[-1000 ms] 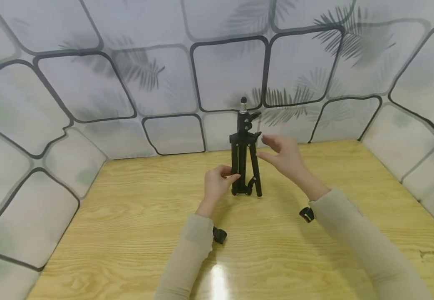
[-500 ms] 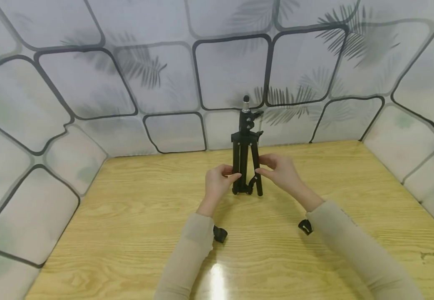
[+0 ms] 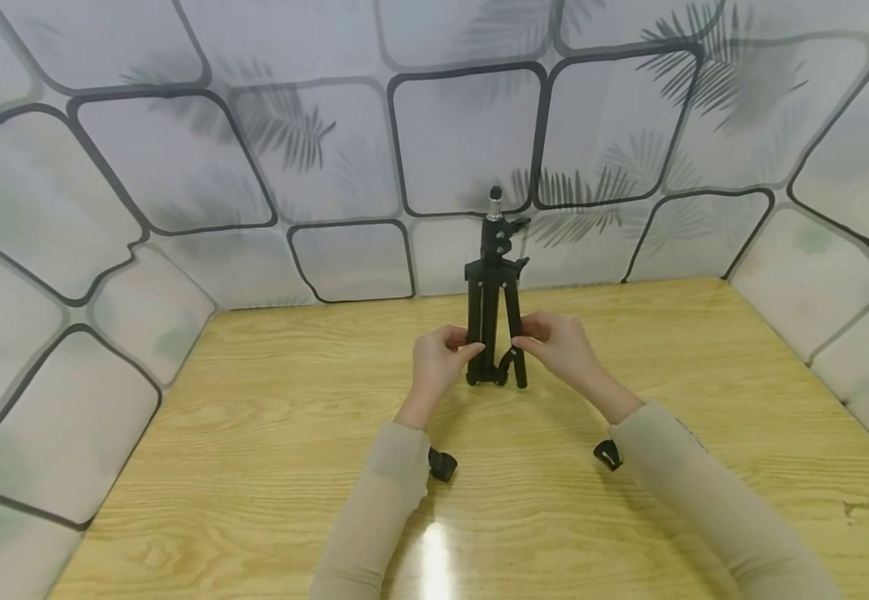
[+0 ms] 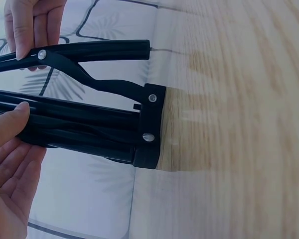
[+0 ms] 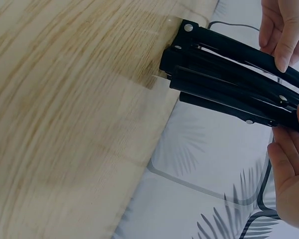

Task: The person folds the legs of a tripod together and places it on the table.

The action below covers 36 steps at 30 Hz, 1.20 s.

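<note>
A black tripod stand (image 3: 491, 292) with a silver-and-black top stud stands upright on the wooden table, its legs mostly folded together. My left hand (image 3: 436, 367) grips the left side of the folded legs, thumb in front and fingers behind. My right hand (image 3: 565, 354) pinches the right leg (image 3: 516, 321), which angles slightly outward from the others. In the left wrist view, a curved brace (image 4: 94, 82) links that leg to the bottom bracket (image 4: 150, 124). The right wrist view shows both hands partly, at the frame's right side, on the legs.
The wood-grain table (image 3: 269, 458) spreads around the stand. Behind it rises a patterned cloth wall (image 3: 344, 158) with leaf prints, close to the stand's back. Small black devices (image 3: 443, 465) sit at both wrists.
My right hand has come down from beside the stand's upper part and now pinches its right leg. The left hand keeps its grip, and the stand stays in place.
</note>
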Each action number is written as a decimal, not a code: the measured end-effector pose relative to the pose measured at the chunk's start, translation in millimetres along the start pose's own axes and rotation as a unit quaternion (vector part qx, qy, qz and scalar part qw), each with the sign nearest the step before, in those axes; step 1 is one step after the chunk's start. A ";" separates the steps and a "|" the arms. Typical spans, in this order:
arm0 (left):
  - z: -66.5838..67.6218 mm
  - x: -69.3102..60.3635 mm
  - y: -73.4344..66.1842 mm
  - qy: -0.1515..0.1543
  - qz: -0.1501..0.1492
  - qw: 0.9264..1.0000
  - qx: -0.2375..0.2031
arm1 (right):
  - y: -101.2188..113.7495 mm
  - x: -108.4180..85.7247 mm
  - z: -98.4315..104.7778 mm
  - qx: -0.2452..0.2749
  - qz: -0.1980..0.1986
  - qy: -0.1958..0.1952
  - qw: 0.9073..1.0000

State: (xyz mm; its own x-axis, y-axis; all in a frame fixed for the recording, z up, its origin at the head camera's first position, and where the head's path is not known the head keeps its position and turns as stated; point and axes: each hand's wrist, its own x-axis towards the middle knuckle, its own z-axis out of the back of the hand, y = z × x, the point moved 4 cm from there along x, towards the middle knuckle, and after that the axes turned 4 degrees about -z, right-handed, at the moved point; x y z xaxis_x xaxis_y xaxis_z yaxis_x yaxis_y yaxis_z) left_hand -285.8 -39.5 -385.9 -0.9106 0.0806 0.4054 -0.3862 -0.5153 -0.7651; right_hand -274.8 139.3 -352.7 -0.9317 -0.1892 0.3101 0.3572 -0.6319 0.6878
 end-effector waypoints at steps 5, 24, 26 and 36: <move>0.1 0.5 -0.4 0.003 0.004 1.000 0.002 | -1.1 2.1 -2.0 -0.002 -0.008 -0.003 1.000; -0.8 0.7 -0.2 0.006 -0.001 1.000 -0.002 | -1.6 4.5 -6.6 0.023 -0.024 -0.017 0.999; -0.7 0.5 -0.1 0.007 -0.001 1.000 -0.001 | -1.3 4.6 -6.9 0.026 -0.026 -0.018 0.999; 0.3 -0.4 -2.7 0.001 -0.015 1.000 0.003 | 0.4 5.2 -8.6 0.039 -0.019 -0.030 0.999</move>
State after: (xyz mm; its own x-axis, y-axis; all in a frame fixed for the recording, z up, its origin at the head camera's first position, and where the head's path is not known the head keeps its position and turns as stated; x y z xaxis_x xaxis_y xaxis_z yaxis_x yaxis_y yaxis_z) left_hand -284.4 -38.4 -383.9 -0.8991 0.0967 0.4270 -0.4118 -0.5176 -0.7500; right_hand -280.1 131.6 -356.5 -0.9401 -0.1182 0.3197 0.3270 -0.5773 0.7482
